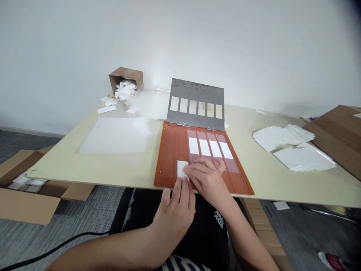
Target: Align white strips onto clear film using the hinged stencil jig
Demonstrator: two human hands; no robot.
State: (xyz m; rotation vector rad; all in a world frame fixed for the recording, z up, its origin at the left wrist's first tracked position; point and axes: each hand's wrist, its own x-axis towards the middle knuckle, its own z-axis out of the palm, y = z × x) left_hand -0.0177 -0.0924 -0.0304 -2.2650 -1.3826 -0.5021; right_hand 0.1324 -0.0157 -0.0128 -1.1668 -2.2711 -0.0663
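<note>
A small white card (182,165) lies near the front of the orange-brown tray (169,150), in one of its long grooves. My left hand (176,207) is at the card's lower edge, fingertips drawn together on it. From the right, my right hand (207,178) grips the same card by its side; part of the card is hidden under the fingers. Further right in the tray, several white strips in clear film (205,148) lie side by side. Hinged to the tray's back edge, a grey metal lid (197,88) with rectangular windows stands raised.
White sheets (115,134) lie left of the tray. Behind them, a small cardboard box (126,72) spills white pieces. Fanned white packets (304,156) lie on the right beside a large carton (338,139). An open carton (28,203) stands below the table's left edge.
</note>
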